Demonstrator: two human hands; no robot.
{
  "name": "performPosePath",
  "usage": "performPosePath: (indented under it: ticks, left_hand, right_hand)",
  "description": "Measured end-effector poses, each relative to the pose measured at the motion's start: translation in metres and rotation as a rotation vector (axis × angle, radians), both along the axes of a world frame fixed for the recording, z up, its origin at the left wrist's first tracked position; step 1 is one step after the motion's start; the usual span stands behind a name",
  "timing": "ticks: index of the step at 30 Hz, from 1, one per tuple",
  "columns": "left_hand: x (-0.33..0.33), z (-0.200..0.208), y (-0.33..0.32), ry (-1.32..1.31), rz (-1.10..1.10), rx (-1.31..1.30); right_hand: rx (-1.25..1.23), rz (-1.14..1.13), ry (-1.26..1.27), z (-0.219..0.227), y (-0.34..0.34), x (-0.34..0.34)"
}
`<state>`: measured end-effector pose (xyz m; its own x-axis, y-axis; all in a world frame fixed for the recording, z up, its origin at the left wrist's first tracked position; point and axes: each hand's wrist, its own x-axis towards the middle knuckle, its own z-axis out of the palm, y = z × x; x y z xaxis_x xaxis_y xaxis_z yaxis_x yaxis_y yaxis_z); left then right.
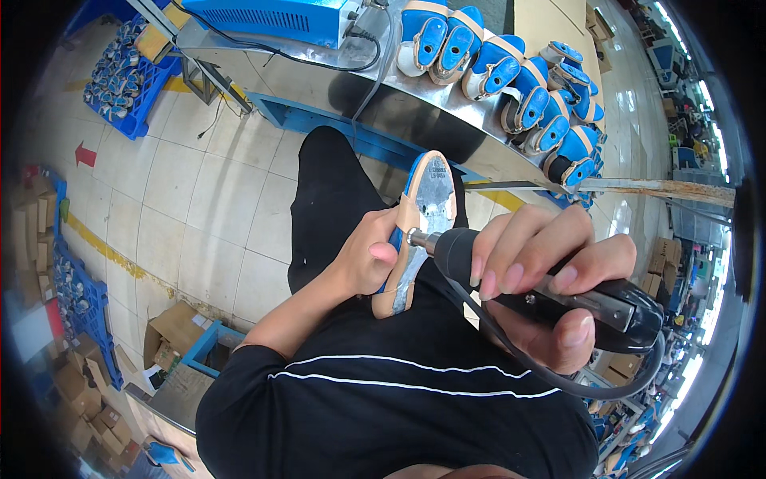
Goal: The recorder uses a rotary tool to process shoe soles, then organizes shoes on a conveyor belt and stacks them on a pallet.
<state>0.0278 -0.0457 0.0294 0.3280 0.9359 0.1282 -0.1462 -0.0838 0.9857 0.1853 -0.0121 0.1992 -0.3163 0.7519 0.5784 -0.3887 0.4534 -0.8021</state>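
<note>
My left hand (pixel 371 251) is closed around a blue shoe last (pixel 437 188), its underside turned up. A tan leather band wraps its middle, tan leather covers its heel end, and a greyish insole with dark print lies along it. My right hand (pixel 550 263) grips a black corded power screwdriver (pixel 455 251), fingers over its metal lever. The metal tip meets the last's underside at the inner edge of the tan band, close to my left fingers. The exact contact spot is too small to make out.
Several banded blue lasts (pixel 496 68) stand along a metal bench (pixel 471 120) ahead, beside a blue machine box (pixel 271 17). A rusty bar (pixel 654 188) juts in at right. Blue crates (pixel 144 100) of small parts sit on the tiled floor at left. The screwdriver's cable (pixel 614 393) loops under my right hand.
</note>
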Motion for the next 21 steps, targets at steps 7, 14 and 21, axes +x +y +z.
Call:
performPosePath:
  ticks: [7,14,21]
  left_hand:
    - [-0.004,-0.007,0.001,-0.074,-0.006,0.021]
    - [-0.004,-0.022,-0.006,-0.378,-0.011,-0.237]
    - [-0.011,-0.020,-0.009,-0.408,-0.058,-0.260]
  right_hand:
    - [-0.053,0.059,0.147,0.007,0.008,0.027]
    - [0.119,-0.155,0.183,0.011,0.002,0.051]
    - [0.093,-0.196,0.158,0.012,0.009,0.048]
